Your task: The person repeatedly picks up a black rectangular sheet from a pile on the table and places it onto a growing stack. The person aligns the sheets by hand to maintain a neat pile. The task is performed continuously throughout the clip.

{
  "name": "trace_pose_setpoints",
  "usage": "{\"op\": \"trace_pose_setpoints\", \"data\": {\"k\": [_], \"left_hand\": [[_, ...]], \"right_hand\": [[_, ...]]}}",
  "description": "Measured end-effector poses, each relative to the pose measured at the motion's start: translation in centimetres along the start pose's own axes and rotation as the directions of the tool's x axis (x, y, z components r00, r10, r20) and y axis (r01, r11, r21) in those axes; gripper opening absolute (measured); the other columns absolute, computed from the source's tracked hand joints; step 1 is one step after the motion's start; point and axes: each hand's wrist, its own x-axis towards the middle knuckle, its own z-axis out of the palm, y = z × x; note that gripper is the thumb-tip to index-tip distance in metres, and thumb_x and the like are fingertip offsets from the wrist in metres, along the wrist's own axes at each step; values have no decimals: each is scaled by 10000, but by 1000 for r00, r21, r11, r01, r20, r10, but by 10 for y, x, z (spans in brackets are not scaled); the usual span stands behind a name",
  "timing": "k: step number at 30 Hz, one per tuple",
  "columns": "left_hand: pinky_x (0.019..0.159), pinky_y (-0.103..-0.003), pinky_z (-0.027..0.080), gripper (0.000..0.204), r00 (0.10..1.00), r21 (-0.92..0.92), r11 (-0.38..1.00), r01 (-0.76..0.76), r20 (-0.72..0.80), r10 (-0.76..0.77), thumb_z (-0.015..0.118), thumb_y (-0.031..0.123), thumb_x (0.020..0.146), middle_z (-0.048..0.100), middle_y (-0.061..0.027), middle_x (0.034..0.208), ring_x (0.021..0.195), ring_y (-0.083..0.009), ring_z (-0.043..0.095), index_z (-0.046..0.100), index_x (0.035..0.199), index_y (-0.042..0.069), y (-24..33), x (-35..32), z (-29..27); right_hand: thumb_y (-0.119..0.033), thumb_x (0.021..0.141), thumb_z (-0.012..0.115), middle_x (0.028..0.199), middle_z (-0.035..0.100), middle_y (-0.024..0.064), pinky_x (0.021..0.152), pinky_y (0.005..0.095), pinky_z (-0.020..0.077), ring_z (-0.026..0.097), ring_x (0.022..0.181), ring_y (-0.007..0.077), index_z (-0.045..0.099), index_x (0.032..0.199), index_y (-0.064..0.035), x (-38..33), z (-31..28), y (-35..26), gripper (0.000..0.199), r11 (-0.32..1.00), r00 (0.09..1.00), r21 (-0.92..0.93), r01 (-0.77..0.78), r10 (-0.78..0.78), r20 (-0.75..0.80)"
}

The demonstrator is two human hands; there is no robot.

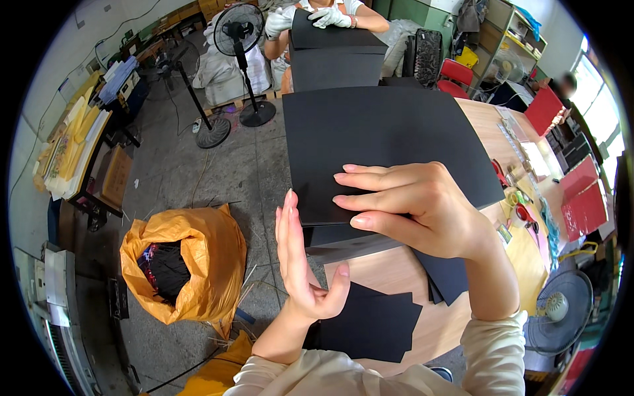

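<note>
Apparently the black sheets [376, 125] are being aligned, left hand [301, 274] open beside their edge, right hand [426, 206] loosely spread atop, neither visibly gripping; even pressure seems needed next.

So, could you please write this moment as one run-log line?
left hand: open, at near-left corner of large black sheet | right hand: resting on top, near front edge | smaller black sheets: on wooden table
</note>
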Motion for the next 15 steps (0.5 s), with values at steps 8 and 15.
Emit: {"op": "trace_pose_setpoints", "data": {"k": [8, 15], "left_hand": [[1166, -559, 149, 837, 1000, -12, 1000, -9, -18, 8, 644, 153, 773, 333, -352, 1489, 1402, -467, 338, 272, 1465, -135, -3, -1, 2], [1162, -565, 155, 821, 1000, -8, 1000, -10, -18, 10, 644, 166, 791, 345, -343, 1487, 1401, -462, 343, 281, 1466, -128, -2, 0, 1]], "right_hand": [[-219, 861, 712, 1042, 715, 182, 818, 358, 573, 675, 1066, 292, 759, 958, -36, 0, 0, 2, 212, 1000, 1000, 12, 7, -7, -2], [-218, 860, 712, 1032, 720, 170, 808, 357, 575, 677, 1064, 285, 759, 959, -39, 1, 0, 2, 210, 1000, 1000, 0, 8, -8, -5]]}}
